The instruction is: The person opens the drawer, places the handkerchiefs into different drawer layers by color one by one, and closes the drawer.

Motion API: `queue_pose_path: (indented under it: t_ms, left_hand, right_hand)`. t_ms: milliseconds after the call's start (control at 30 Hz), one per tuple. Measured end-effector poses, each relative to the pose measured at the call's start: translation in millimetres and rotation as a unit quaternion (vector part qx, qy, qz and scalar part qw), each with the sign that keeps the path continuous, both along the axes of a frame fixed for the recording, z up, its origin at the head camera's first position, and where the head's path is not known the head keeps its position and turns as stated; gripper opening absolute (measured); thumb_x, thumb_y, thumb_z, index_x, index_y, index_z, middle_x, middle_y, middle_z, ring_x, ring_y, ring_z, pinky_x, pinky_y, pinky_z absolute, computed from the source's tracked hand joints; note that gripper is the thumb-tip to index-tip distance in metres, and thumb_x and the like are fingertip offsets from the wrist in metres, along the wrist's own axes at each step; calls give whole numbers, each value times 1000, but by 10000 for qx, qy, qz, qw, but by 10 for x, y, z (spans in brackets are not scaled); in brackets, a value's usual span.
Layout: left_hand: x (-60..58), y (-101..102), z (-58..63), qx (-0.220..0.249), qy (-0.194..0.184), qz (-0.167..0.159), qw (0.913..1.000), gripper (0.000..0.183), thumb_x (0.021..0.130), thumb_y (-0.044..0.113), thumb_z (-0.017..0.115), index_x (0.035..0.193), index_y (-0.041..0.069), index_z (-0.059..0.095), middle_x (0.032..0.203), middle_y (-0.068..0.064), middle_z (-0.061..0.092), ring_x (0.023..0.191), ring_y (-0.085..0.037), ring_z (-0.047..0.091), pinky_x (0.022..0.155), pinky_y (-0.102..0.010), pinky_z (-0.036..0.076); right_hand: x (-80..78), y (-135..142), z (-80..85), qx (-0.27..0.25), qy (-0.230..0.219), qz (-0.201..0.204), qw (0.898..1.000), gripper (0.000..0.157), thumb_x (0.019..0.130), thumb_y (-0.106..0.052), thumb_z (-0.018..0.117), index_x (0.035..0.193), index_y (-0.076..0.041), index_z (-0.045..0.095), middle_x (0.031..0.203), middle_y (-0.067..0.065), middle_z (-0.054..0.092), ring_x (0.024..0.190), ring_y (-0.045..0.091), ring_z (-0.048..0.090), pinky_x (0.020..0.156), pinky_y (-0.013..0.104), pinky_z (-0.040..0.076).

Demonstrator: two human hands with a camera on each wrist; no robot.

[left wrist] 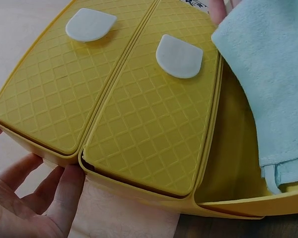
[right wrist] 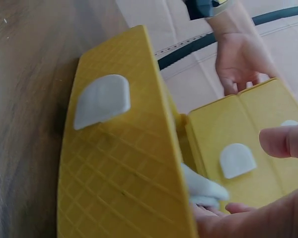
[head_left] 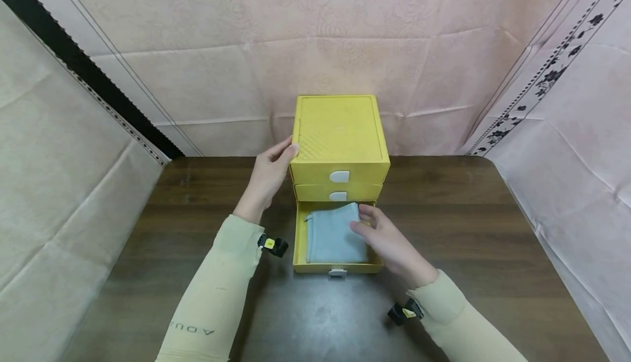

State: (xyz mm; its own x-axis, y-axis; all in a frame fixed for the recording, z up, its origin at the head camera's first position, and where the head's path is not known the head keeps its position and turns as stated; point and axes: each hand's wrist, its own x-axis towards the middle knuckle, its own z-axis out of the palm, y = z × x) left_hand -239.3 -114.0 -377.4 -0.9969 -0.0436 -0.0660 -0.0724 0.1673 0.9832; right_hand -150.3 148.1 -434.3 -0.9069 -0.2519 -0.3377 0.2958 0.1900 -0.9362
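A yellow three-tier drawer box [head_left: 340,126] stands at the back of the table, its bottom drawer [head_left: 315,268] pulled out. Inside that drawer lies a folded light blue cloth [head_left: 332,236], with a small loop showing in the left wrist view. My left hand [head_left: 266,181] rests against the box's left side, fingertips [left wrist: 72,181] touching its wall. At the drawer's right side is my right hand [head_left: 391,241], its fingers at the cloth's right edge. The right thumb [right wrist: 283,141] is spread away from the cloth in the right wrist view.
Two upper drawers with white tabs [head_left: 339,176] are closed. The open drawer has its own white tab [head_left: 337,272] in front. Brown wooden table [head_left: 468,214] extends on both sides, and patterned pale fabric [head_left: 315,39] hangs behind the box.
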Motion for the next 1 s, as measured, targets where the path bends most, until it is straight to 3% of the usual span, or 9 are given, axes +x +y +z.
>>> queue_pose_path:
  t_ms: [267, 533, 700, 1000]
  left_hand:
    - [-6, -11, 0, 147, 15, 48, 9999, 50, 84, 63, 63, 131, 44, 56, 141, 8, 48, 123, -13, 49, 99, -42, 44]
    - [-18, -12, -14, 131, 19, 6, 9999, 51, 84, 63, 62, 132, 44, 56, 142, 8, 48, 124, -13, 48, 100, -42, 44]
    - [-18, -7, -11, 112, 45, -20, 9999, 52, 84, 64, 62, 132, 44, 56, 142, 8, 48, 124, -13, 48, 100, -43, 44]
    - [-9, 5, -5, 113, 85, -30, 9999, 51, 86, 61, 62, 133, 42, 56, 141, 8, 49, 123, -13, 48, 100, -43, 43]
  right_hand:
    - [71, 161, 82, -291, 173, 93, 9994, 69, 95, -30, 64, 148, -8, 26, 152, 15, 28, 131, 31, 42, 106, 46, 37]
    - [173, 218, 81, -710, 146, 103, 9973, 58, 97, -20, 61, 145, -8, 31, 146, 21, 36, 126, 38, 45, 96, 43, 48]
    - [289, 192, 108, -1053, 165, 106, 9943, 55, 96, -23, 63, 142, -11, 36, 140, 17, 44, 123, 42, 45, 93, 42, 50]
    - [490, 117, 92, -1385, 102, 832, 9868, 51, 98, -23, 60, 140, -5, 38, 126, 20, 55, 111, 44, 54, 89, 44, 51]
